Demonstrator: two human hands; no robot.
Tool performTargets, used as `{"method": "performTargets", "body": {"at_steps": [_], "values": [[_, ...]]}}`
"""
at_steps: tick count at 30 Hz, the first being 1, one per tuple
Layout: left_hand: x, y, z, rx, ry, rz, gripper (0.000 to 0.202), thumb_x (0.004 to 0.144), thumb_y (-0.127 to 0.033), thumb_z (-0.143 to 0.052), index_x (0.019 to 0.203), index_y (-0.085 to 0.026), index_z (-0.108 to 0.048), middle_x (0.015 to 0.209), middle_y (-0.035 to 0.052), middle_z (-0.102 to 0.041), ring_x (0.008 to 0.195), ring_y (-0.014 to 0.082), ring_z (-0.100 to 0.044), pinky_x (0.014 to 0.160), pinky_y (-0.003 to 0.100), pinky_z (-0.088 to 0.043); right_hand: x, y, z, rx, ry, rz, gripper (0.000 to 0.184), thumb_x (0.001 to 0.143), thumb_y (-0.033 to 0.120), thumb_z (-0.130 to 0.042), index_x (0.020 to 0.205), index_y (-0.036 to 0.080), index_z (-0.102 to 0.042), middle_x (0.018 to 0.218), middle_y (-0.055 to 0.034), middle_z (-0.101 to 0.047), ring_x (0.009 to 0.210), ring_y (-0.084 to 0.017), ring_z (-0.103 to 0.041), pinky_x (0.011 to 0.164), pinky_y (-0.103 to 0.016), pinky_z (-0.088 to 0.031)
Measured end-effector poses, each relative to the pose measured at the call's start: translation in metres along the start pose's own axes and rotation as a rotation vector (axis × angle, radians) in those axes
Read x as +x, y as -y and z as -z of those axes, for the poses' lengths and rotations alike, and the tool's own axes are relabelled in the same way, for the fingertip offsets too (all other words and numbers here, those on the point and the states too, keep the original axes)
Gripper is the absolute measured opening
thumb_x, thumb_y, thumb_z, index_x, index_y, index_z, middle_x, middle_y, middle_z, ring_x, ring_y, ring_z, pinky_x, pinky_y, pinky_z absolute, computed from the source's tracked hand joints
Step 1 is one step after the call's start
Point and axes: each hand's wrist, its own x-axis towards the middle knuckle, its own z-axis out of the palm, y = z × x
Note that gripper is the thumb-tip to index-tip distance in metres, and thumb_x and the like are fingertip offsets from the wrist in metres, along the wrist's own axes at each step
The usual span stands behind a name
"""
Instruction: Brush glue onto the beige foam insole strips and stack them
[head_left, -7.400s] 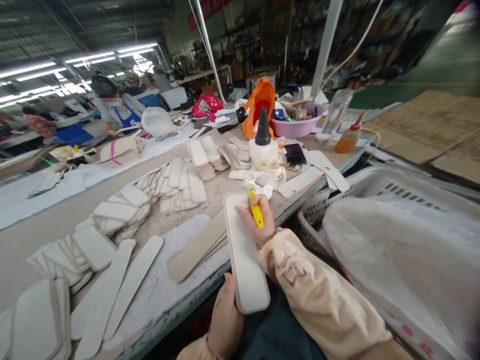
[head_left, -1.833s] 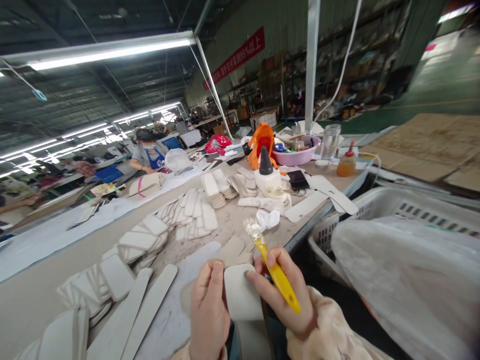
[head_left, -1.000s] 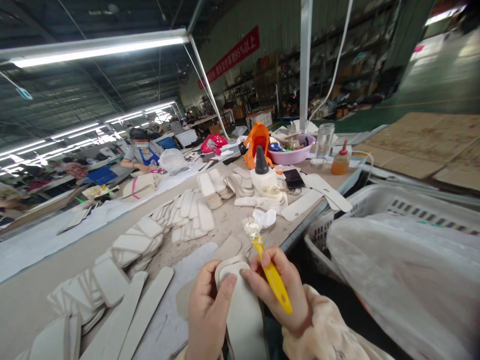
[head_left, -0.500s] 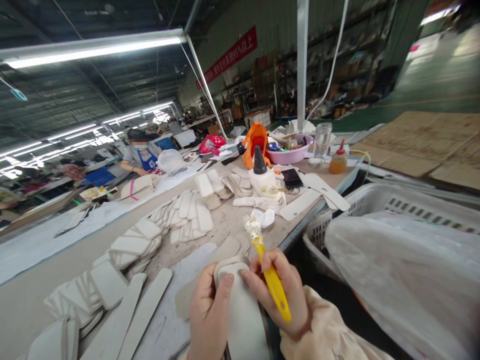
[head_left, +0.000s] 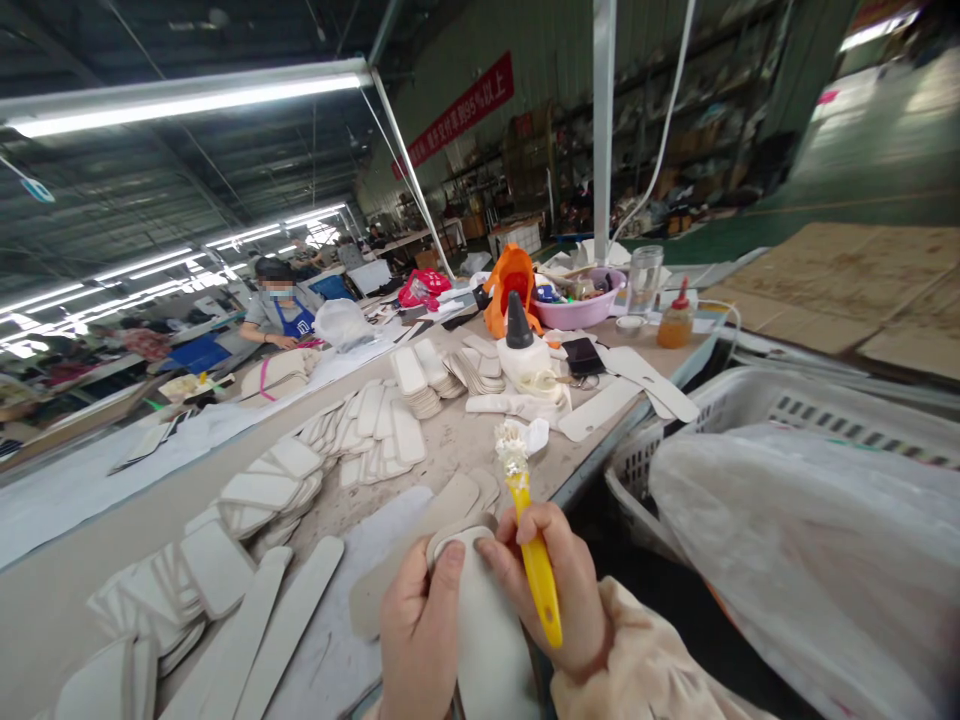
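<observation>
Between my hands, close to me, is a long whitish rounded-end piece [head_left: 484, 620] lying on a slightly larger beige one. My left hand [head_left: 420, 615] grips its left edge, thumb flat on top near the rounded end. My right hand [head_left: 574, 590] is closed round a yellow-handled brush [head_left: 541, 580], whose bristles point away and are caked with white paste. The right thumb and fingertips also touch the right edge of the piece. Under and beyond it lie more beige pieces [head_left: 367, 600] on a white sheet [head_left: 390, 515].
Stacks of pale pieces [head_left: 259, 490] run along the table's left. Farther off stand a white bottle with a black cone top [head_left: 519, 345], a pink basin [head_left: 574, 312] and an amber bottle [head_left: 675, 325]. A plastic-lined basket [head_left: 795, 500] is at right. Another person [head_left: 281, 310] works at far left.
The brush has tilted more upright and its handle end has shifted slightly left. My right hand has moved a little left; my left hand still holds the pieces.
</observation>
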Motion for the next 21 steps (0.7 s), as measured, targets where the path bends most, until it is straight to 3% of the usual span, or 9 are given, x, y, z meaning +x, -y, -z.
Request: {"method": "performTargets", "body": {"at_steps": [3,6,10,13,17,21], "values": [[0.011,0.003,0.004,-0.217,-0.034,0.143,0.034,0.069,-0.05,-0.07,0.077,-0.018,-0.062,0.058,-0.0031,-0.059,0.05,0.0112,-0.05,0.045,0.02,-0.038,0.0,-0.001,0.001,0.11,0.108,-0.071,0.036,0.08,0.025,-0.066,0.094,0.027,-0.033,0.104,-0.0026,-0.055,0.083,-0.015,-0.061,0.063,-0.023,-0.052],[0.027,0.013,0.008,-0.465,-0.126,0.134,0.032,0.069,-0.046,-0.072,0.083,-0.019,-0.061,0.064,-0.005,-0.06,0.055,0.0093,-0.054,0.048,0.017,-0.04,-0.005,-0.002,-0.001,0.145,0.287,-0.138,0.046,0.075,0.031,-0.072,0.096,0.027,-0.031,0.118,-0.0062,-0.054,0.08,-0.015,-0.063,0.064,-0.026,-0.053],[0.044,0.034,0.018,-0.588,-0.244,0.124,0.033,0.067,-0.04,-0.075,0.084,-0.016,-0.061,0.068,-0.0041,-0.062,0.056,0.0086,-0.056,0.052,0.019,-0.044,-0.013,-0.01,-0.004,-0.035,0.425,-0.123,0.037,0.077,0.027,-0.068,0.091,0.026,-0.034,0.106,-0.0022,-0.061,0.082,-0.016,-0.062,0.073,-0.028,-0.049],[0.047,0.053,0.03,-0.653,-0.292,0.167,0.031,0.064,-0.035,-0.076,0.082,-0.014,-0.061,0.069,-0.0025,-0.063,0.057,0.0103,-0.058,0.053,0.021,-0.046,-0.017,-0.021,-0.001,-0.058,0.495,-0.177,0.031,0.08,0.026,-0.064,0.09,0.025,-0.036,0.094,0.0011,-0.062,0.072,-0.013,-0.06,0.066,-0.024,-0.047],[0.029,0.083,0.053,-0.646,-0.236,0.267,0.026,0.069,-0.031,-0.073,0.085,-0.014,-0.063,0.081,0.0024,-0.067,0.071,0.0133,-0.062,0.06,0.021,-0.048,-0.022,-0.038,0.018,-0.023,0.575,-0.256,0.029,0.082,0.027,-0.062,0.091,0.026,-0.035,0.092,0.0023,-0.062,0.062,-0.01,-0.059,0.06,-0.022,-0.048],[-0.015,0.112,0.075,-0.478,-0.135,0.465,0.029,0.072,-0.038,-0.071,0.091,-0.017,-0.064,0.081,0.0024,-0.065,0.063,0.0121,-0.058,0.048,0.019,-0.045,-0.031,-0.052,0.036,-0.294,0.559,-0.089,0.02,0.083,0.02,-0.059,0.085,0.024,-0.04,0.094,-0.0009,-0.062,0.077,-0.015,-0.065,0.071,-0.027,-0.051]]}}
